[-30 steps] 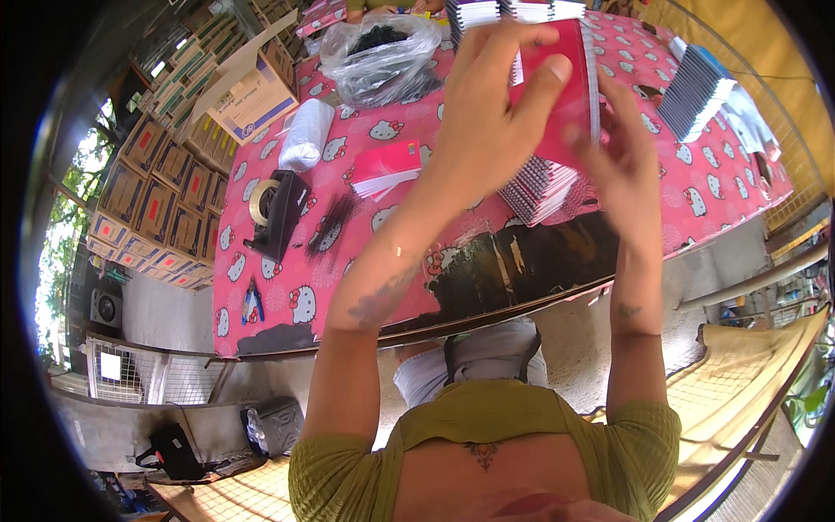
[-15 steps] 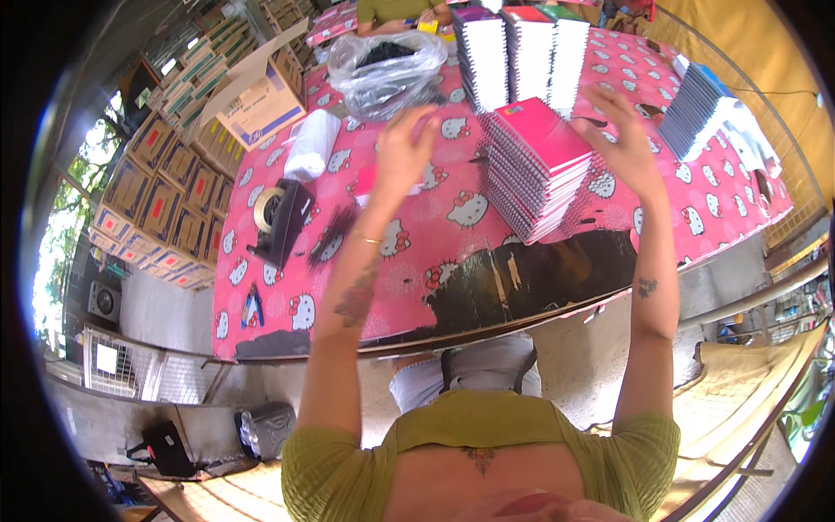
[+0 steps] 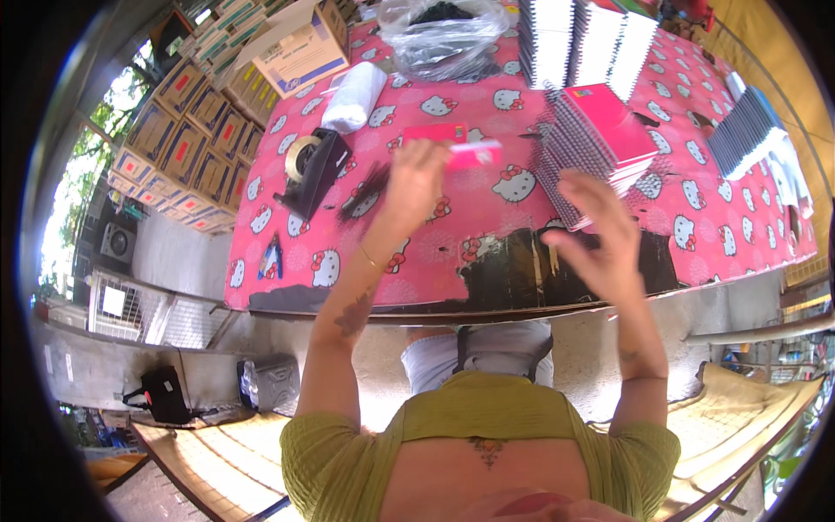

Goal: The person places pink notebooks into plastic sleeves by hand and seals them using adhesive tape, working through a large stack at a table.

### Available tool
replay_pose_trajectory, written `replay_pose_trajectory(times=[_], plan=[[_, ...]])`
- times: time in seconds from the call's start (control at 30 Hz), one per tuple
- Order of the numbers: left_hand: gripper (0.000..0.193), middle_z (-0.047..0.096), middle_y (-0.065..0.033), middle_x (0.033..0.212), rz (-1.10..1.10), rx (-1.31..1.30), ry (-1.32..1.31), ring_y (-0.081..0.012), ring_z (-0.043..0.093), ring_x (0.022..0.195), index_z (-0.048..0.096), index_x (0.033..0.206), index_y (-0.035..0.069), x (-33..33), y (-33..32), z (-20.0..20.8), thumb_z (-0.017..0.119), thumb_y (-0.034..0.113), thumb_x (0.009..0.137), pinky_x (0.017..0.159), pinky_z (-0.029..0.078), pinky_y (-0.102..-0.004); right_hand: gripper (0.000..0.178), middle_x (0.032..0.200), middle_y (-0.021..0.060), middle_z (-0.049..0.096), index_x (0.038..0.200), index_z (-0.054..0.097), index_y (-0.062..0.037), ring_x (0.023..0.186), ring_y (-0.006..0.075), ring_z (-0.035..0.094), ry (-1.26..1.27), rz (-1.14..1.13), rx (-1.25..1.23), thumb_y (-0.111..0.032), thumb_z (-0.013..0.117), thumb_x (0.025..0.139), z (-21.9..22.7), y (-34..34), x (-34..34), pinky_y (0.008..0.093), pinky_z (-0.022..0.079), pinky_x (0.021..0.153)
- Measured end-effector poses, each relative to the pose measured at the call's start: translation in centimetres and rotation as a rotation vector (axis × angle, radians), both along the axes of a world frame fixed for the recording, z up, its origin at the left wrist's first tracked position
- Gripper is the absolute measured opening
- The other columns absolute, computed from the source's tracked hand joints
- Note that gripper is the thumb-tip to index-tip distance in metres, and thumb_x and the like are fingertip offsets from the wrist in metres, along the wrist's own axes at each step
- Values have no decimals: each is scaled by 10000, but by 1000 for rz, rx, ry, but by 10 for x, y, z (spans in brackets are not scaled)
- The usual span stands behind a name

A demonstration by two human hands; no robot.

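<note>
My left hand (image 3: pixel 416 183) is closed, its fingers pinching a small, blurred pink-and-white slip (image 3: pixel 478 154). Just behind that hand a flat pink piece (image 3: pixel 435 132), partly covered, lies on the table. My right hand (image 3: pixel 602 228) is open and empty, fingers apart, held in the air on the near side of a stack of pink spiral notebooks (image 3: pixel 609 130). Dark coils line the left side of that stack. Left of my left hand are some loose black bristly strands (image 3: pixel 365 193) and a black tape dispenser (image 3: pixel 323 178) with a roll of tape.
Taller notebook stacks (image 3: pixel 596 48) stand behind the pink one. Dark-edged notebooks (image 3: pixel 744 130) lie at the right. A white roll (image 3: pixel 355 97), a clear plastic bag (image 3: pixel 444 43) and an open carton (image 3: pixel 297 50) sit at the far left. A blue-handled tool (image 3: pixel 271 258) lies near the front edge.
My right hand has come away from the notebook stack, nearer to me. My left hand has lowered and now pinches the pink-and-white slip. The view has shifted.
</note>
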State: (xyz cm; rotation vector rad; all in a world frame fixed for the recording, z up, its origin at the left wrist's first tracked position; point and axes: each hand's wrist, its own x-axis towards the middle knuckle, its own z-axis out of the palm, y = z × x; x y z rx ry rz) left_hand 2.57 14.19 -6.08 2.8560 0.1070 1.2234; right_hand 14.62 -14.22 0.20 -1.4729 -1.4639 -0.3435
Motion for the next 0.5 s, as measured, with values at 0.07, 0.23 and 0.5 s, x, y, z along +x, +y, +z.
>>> replay_pose_trajectory(times=[0.07, 0.23, 0.5], plan=[[328, 619, -130, 982, -154, -67, 101, -326, 581, 936, 639, 1125, 46, -9, -36, -19, 637, 22, 798, 843, 422, -474, 640, 1285, 172, 607, 1322, 566, -62, 1140, 310, 619, 167, -39, -42, -127, 838, 746, -50, 21, -11, 392, 504, 933], [234, 643, -157, 1011, -210, -97, -15, -332, 609, 985, 647, 1081, 45, -23, -62, -38, 639, 77, 849, 884, 462, -515, 594, 1092, 149, 681, 1297, 526, -35, 954, 220, 679, 804, -22, -232, -89, 818, 782, -156, 52, -15, 327, 535, 815], [220, 652, -183, 935, 542, -162, 128, -396, 643, 871, 589, 1123, 35, -85, 55, -91, 598, 110, 916, 712, 534, -494, 378, 991, 59, 686, 1186, 617, -7, 929, 109, 629, 936, 137, -239, -54, 763, 841, -143, 62, -25, 247, 502, 815]])
